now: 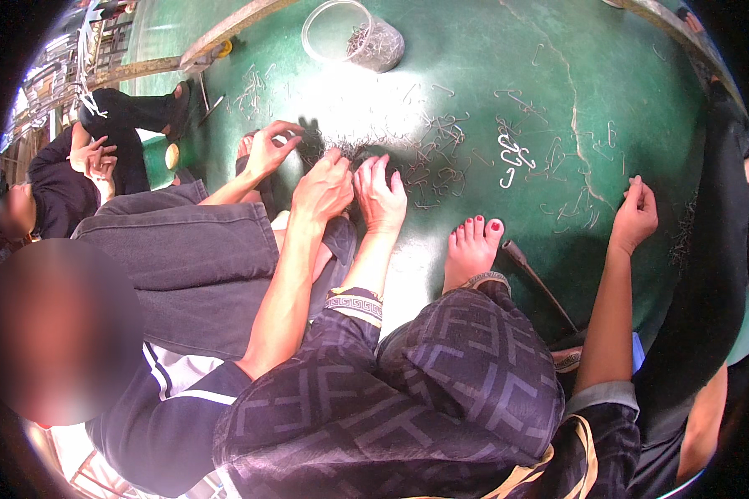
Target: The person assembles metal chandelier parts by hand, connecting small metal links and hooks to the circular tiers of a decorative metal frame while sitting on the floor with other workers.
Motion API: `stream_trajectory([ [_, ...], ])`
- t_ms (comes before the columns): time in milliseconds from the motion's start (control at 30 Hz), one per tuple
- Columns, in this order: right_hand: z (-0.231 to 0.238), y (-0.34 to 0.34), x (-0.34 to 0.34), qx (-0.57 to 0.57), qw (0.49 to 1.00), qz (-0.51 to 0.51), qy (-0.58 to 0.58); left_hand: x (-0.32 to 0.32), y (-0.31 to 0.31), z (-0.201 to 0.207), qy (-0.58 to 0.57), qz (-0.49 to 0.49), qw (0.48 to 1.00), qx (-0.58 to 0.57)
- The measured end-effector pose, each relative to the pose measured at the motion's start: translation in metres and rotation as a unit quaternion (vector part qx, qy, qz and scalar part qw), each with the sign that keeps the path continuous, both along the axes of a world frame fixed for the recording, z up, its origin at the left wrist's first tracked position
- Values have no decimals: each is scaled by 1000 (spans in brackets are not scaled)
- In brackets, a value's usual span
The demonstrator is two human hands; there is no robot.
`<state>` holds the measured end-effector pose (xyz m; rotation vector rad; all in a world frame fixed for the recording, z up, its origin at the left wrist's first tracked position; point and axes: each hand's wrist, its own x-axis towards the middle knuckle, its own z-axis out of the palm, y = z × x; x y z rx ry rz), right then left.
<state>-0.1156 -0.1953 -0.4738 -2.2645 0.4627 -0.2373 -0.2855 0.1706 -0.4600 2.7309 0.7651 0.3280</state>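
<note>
My left hand (pixel 380 195) reaches over a dark heap of small metal hooks on the green floor, fingers bent and thumb apart from them. Beside it, a co-worker's hand (pixel 323 187) is at the same heap, and that person's other hand (pixel 270 154) hovers just left. My right hand (pixel 637 214) is off to the right above the floor, its fingertips pinched together; what they hold is too small to make out. Loose hooks (pixel 449 129) lie scattered between my hands, some bent like an S. Several brighter hooks (pixel 512 156) form a small cluster.
A clear plastic tub (pixel 380 48) lies tipped with hooks inside. My bare foot (pixel 473 245) stands near a metal rod (pixel 541 283). The co-worker's grey trouser leg (pixel 183 241) is at left; another person's black leg (pixel 707 266) borders the right. Another person sits at upper left.
</note>
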Motion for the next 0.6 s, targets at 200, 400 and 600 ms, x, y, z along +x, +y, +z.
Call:
stream_trajectory([
  [200, 4, -2, -1, 17, 1000, -14, -7, 9, 27, -10, -29, 47, 997, -54],
  [400, -4, -2, 1, 29, 999, -5, -30, 36, 67, -16, 15, 131, 991, 36],
  [600, 8, 14, 0, 20, 999, 12, -43, 43, 105, -47, 160, 95, 954, 233],
])
